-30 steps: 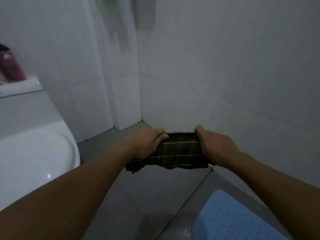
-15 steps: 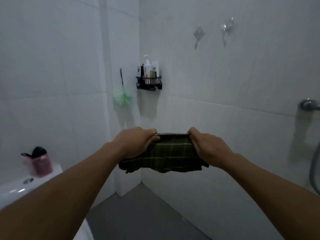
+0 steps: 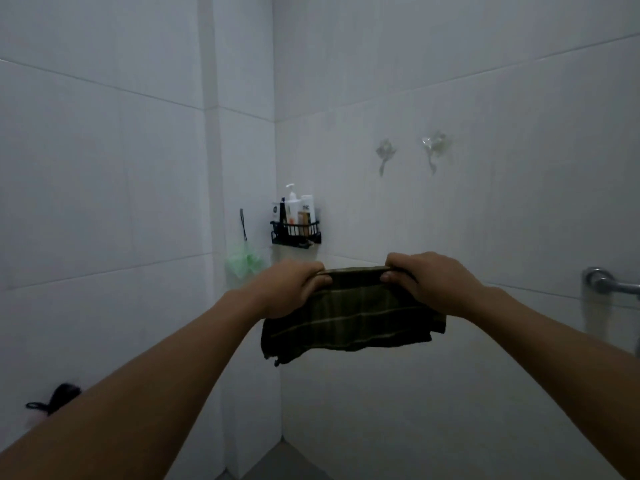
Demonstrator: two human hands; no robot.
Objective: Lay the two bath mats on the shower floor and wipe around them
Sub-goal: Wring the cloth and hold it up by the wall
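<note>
Head view faces a white tiled shower corner, where both hands hold a dark green plaid cloth (image 3: 349,317) stretched in the air at chest height: left hand (image 3: 289,289) has a clenched grip on its left top edge, right hand (image 3: 433,282) on its right. A black wire caddy (image 3: 296,233) of bottles hangs on the wall behind, no bath mats in view

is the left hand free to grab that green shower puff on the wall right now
Probably not as things stand: the left hand is clamped on the dark cloth, shared with the right hand. The puff hangs unobstructed behind it.
</note>
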